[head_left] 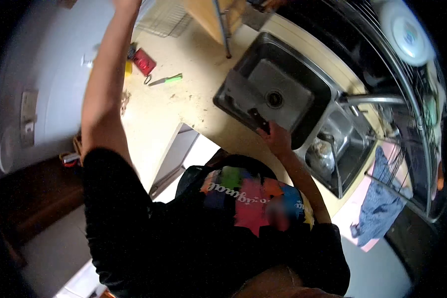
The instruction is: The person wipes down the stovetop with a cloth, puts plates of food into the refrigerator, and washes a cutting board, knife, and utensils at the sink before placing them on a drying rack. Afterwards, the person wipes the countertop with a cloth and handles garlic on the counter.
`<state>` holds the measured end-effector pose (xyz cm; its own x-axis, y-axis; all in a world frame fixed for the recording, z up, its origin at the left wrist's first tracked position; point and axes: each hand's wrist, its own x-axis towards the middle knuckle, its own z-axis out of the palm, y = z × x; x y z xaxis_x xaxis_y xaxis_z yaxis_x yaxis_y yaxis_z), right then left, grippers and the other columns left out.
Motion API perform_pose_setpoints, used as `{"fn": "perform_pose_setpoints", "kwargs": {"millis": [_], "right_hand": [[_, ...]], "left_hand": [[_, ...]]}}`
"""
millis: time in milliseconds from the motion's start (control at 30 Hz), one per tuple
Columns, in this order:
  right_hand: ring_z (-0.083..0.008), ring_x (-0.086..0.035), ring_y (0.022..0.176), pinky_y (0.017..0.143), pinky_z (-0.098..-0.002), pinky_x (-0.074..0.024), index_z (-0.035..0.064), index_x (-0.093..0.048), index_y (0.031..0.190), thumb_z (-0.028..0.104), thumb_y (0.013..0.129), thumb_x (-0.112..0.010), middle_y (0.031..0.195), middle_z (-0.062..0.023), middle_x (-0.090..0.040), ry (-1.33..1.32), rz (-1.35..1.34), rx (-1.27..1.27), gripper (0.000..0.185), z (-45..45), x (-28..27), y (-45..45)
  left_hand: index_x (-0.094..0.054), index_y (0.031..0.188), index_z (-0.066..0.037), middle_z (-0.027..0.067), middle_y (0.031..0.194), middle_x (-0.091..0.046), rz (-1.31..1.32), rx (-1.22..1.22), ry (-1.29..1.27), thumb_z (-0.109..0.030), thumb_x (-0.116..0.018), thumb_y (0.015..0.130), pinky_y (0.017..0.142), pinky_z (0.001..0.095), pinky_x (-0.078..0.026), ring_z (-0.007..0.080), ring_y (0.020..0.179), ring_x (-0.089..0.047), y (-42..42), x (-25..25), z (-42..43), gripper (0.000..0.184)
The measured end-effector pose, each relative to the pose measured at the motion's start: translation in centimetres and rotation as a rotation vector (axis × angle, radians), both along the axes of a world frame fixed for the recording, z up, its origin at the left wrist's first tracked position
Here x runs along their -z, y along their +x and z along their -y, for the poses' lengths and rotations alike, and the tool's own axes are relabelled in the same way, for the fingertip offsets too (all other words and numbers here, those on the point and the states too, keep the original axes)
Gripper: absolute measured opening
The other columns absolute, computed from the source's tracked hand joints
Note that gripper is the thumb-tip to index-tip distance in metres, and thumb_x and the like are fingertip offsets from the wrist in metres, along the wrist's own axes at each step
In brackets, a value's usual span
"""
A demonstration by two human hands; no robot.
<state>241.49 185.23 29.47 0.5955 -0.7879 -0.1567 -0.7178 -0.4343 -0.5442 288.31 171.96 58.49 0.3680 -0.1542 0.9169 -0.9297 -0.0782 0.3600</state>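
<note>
At the left basin's (295,89) near edge, the right hand (277,138) clasped a cleaver (244,92). Out of frame, the left hand's state couldn't be told.

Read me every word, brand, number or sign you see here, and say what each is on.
Shirt print: looks like "original", warped by folds; other letters unclear.
Red item: marks too small to read.
White dish: bluish mark, too blurred to read.
</note>
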Motion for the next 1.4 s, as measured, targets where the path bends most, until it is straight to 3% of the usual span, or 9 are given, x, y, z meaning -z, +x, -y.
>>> {"fn": "perform_pose_setpoints", "kwargs": {"millis": [67,233,367,433,567,667,733,1033,1400], "right_hand": [[-0.0345,-0.061,0.070,0.060,-0.0437,-0.0451,0.0041,-0.051,0.093,0.044,0.086,-0.056,0.074,-0.0162,-0.058,-0.089,0.019,0.130,0.041,-0.3,-0.5,-2.6],[-0.0353,-0.060,0.063,0.056,-0.0436,-0.0456,0.0041,-0.050,0.093,0.041,0.087,-0.056,0.072,-0.0182,-0.059,-0.093,0.038,0.352,0.038,-0.4,-0.8,-6.0],[-0.0347,-0.061,0.064,0.058,-0.0447,-0.0464,0.0040,-0.050,0.097,0.039,0.088,-0.056,0.073,-0.0178,-0.059,-0.072,-0.047,0.400,0.037,-0.4,-1.2,-5.5],[-0.0328,-0.061,0.065,0.059,-0.0449,-0.0467,0.0033,-0.051,0.101,0.039,0.089,-0.054,0.073,-0.0169,-0.059,-0.069,0.157,0.355,0.038,-0.5,-2.0,-6.5],[-0.0219,-0.060,0.064,0.056,-0.0378,-0.0462,0.0030,-0.052,0.108,0.036,0.091,-0.052,0.077,-0.0125,-0.061,-0.021,0.669,0.667,0.037,7.2,1.1,-15.3],[-0.0264,-0.061,0.066,0.060,-0.0371,-0.0477,-0.0015,-0.049,0.118,0.035,0.089,-0.057,0.074,-0.0155,-0.061,-0.475,0.332,1.008,0.048,14.5,-0.9,-21.7],[-0.0403,-0.057,0.096,0.079,-0.0452,-0.0464,-0.0008,-0.052,0.115,0.040,0.091,-0.047,0.101,-0.0243,-0.061,-0.508,0.095,1.000,0.048,18.5,-1.0,-25.1],[-0.0416,-0.058,0.089,0.077,-0.0474,-0.0455,0.0078,-0.062,0.095,0.038,0.092,-0.045,0.092,-0.0216,-0.063,-0.495,-0.068,0.872,0.035,23.8,-0.5,-27.6],[-0.0400,-0.060,0.088,0.076,-0.0462,-0.0469,0.0094,-0.062,0.098,0.037,0.090,-0.048,0.091,-0.0210,-0.063,-0.482,-0.020,0.873,0.032,24.6,0.2,-28.8]], "left_hand": [[-0.043,0.123,0.007,0.0197,0.119,-0.050,-0.052,0.048,-0.063,-0.012,-0.063,0.078,0.094,0.0349,-0.041,0.0282,0.110,-0.050,-6.9,3.2,-5.9,0.053],[-0.047,0.108,-0.004,0.0049,0.093,-0.052,-1.232,0.965,0.340,-0.014,-0.070,0.078,0.078,0.0284,-0.041,0.0125,0.082,-0.048,-25.6,22.1,-11.8,0.039],[-0.046,0.108,-0.002,0.0097,0.090,-0.053,-1.843,1.075,0.739,-0.007,-0.067,0.080,0.070,0.0332,-0.046,0.0183,0.076,-0.053,-35.8,24.4,-8.9,0.035],[-0.047,0.104,0.003,0.0165,0.092,-0.052,-2.142,1.064,0.391,-0.001,-0.061,0.082,0.062,0.0369,-0.051,0.0251,0.072,-0.057,-38.2,26.0,-7.4,0.026],[-0.046,0.103,0.007,0.0222,0.093,-0.051,-1.999,1.077,0.462,0.003,-0.057,0.083,0.057,0.0370,-0.055,0.0301,0.071,-0.060,-38.7,30.3,-4.7,0.024],[-0.047,0.107,0.006,0.0206,0.097,-0.052,-2.238,1.083,0.607,0.003,-0.059,0.081,0.056,0.0347,-0.058,0.0303,0.071,-0.061,-39.7,27.4,-3.4,0.029],[-0.048,0.108,0.005,0.0181,0.096,-0.054,-1.983,1.161,0.637,-0.002,-0.062,0.082,0.051,0.0341,-0.057,0.0297,0.069,-0.061,-41.8,25.0,-3.4,0.031],[-0.058,0.105,-0.012,0.0061,0.097,-0.062,-2.004,1.020,0.849,-0.028,-0.061,0.087,0.054,0.0330,-0.053,0.0212,0.082,-0.061,-45.2,26.1,-0.7,0.024],[-0.051,0.105,0.002,0.0151,0.082,-0.059,-2.057,1.106,0.777,-0.027,-0.062,0.086,0.041,0.0369,-0.050,0.0263,0.058,-0.061,-46.0,27.8,-0.2,0.037]]}}
